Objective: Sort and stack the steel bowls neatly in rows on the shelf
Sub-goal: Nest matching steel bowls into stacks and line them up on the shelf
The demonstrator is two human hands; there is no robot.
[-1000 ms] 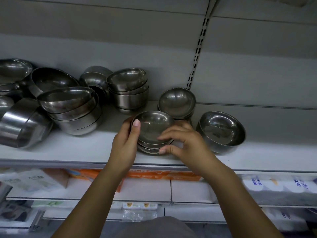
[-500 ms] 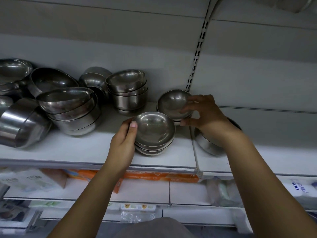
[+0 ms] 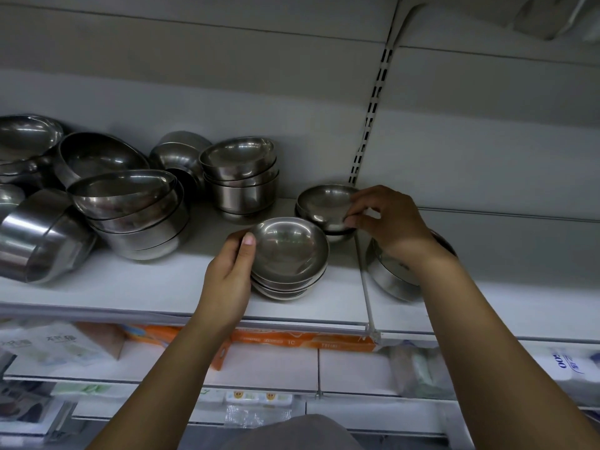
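Observation:
A short stack of small steel bowls (image 3: pixel 289 254) stands near the front of the white shelf (image 3: pixel 136 287). My left hand (image 3: pixel 229 277) grips its left side, thumb on the top rim. Behind it, a second small stack of bowls (image 3: pixel 324 206) sits by the back wall, and my right hand (image 3: pixel 386 222) pinches the right rim of its top bowl. A larger steel bowl (image 3: pixel 393 277) rests on the shelf under my right wrist, partly hidden.
Taller stacks of bigger bowls (image 3: pixel 240 177) and tilted piles of large bowls (image 3: pixel 130 212) crowd the shelf's left half. A slotted upright (image 3: pixel 370 118) runs up the back wall. Lower shelves hold packaged goods, including an orange box (image 3: pixel 292 342).
My right hand left the front stack, reached back to the rear stack and now pinches its top bowl's rim. My left hand stayed on the front stack.

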